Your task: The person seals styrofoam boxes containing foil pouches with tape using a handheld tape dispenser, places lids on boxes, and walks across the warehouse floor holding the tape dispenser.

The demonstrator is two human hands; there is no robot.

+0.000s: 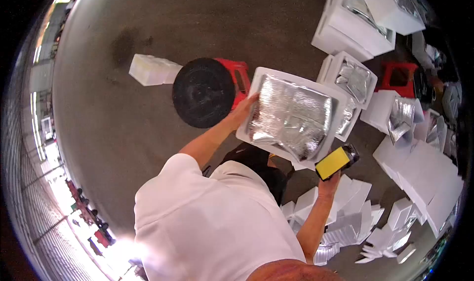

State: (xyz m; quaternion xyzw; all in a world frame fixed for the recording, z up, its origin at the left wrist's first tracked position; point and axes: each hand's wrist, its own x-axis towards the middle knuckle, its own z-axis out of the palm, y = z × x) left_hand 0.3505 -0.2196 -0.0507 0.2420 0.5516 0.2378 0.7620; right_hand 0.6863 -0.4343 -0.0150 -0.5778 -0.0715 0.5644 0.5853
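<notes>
Head view: we hold a white foam box (339,106) just to the right of the black round disc (204,92), our landmark. Its open side faces up toward us, showing a crinkled silver foil lining (291,115). The box's long axis runs mostly across the view, dipping from the end nearer the disc toward the far end.

Our left hand (242,112) is on the box wall that faces the disc, with its fingertips at the rim; most of those fingers are hidden, so we cannot tell whether they are spread or together. Our right hand (330,182), farther right of the disc and lower in the view, has its fingers closed around a yellow-and-black tool (333,163) (we see little of them beneath it). The tool's flat yellow face points up at us, and its long axis slants upward away from the disc. It lies over the box's lower right corner in the view; we cannot tell whether the two touch.

A red frame (239,76) sits right against the disc, between it and the box. On the disc's other side, a white foam block (153,70) lies just beside it. Well to the right of the disc, beyond the box, we see more foil-lined boxes (354,78), and lower down, loose white foam pieces (353,207) on the floor (133,128).
</notes>
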